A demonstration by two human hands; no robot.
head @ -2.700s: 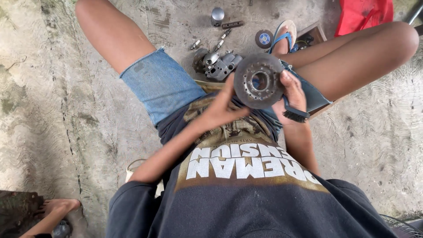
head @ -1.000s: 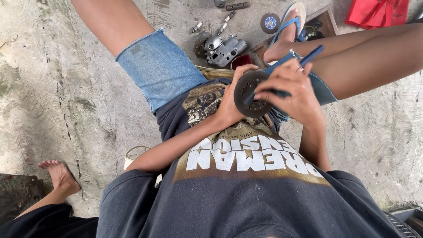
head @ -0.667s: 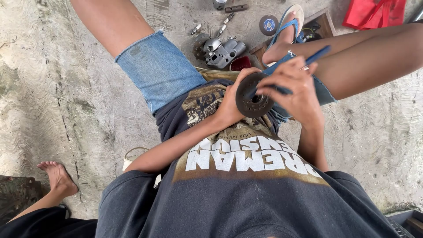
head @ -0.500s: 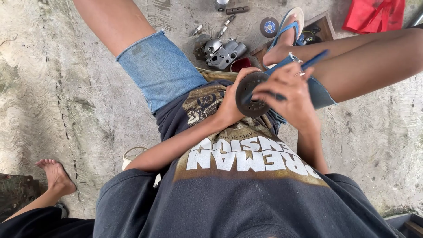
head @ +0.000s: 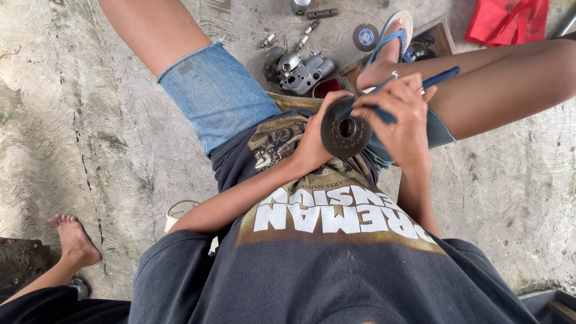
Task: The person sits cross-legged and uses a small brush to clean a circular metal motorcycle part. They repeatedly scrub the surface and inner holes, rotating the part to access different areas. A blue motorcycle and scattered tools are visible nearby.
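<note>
Presently, disc: round metal disc (head: 346, 135), face up, in front of the chest.
Left hand (head: 316, 141): grips disc's left rim.
Right hand (head: 399, 117): closed on blue brush (head: 420, 85), handle pointing right, bristles on disc.

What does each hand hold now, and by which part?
The left hand holds the dark metal disc by its rim. The right hand grips a blue-handled brush around the handle, its head on the disc.

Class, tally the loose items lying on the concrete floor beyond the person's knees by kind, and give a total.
Spark plugs: 3
Grey engine castings: 1
Round discs with blue centre label: 1
Short dark metal bars: 1
Red cloths: 1
Total: 7
</note>
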